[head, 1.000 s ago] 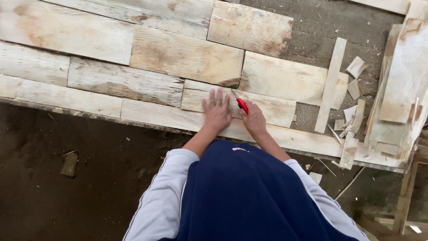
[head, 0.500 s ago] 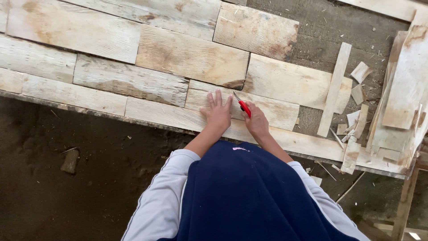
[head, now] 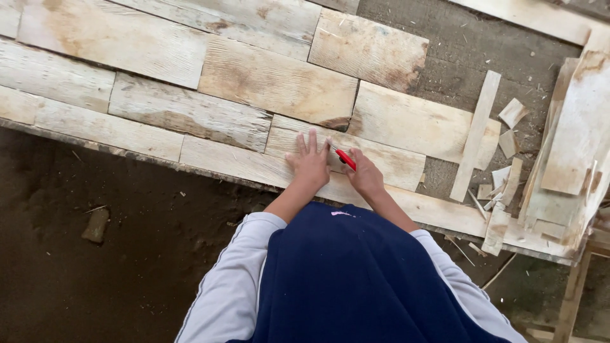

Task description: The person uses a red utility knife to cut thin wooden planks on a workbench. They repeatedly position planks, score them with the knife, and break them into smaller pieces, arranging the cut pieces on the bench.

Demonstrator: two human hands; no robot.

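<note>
My left hand (head: pixel 309 161) lies flat, fingers spread, on a pale wooden board (head: pixel 387 162) near the front edge of a worktable. Right beside it my right hand (head: pixel 364 176) grips a small red tool (head: pixel 345 159), shaped like a pencil or marker, with its tip touching the same board just right of my left fingers. My grey sleeves and dark blue top fill the bottom of the head view.
Several rough boards (head: pixel 273 79) lie edge to edge across the grey table (head: pixel 445 57). A narrow strip (head: pixel 475 134) and small offcuts (head: pixel 511 113) lie to the right, next to a stack of planks (head: pixel 575 136). Dark dirt floor with a stone (head: pixel 96 225) lies below left.
Both hands have stayed on the same board; the view has shifted slightly, and the red tool has barely moved along the wood.
</note>
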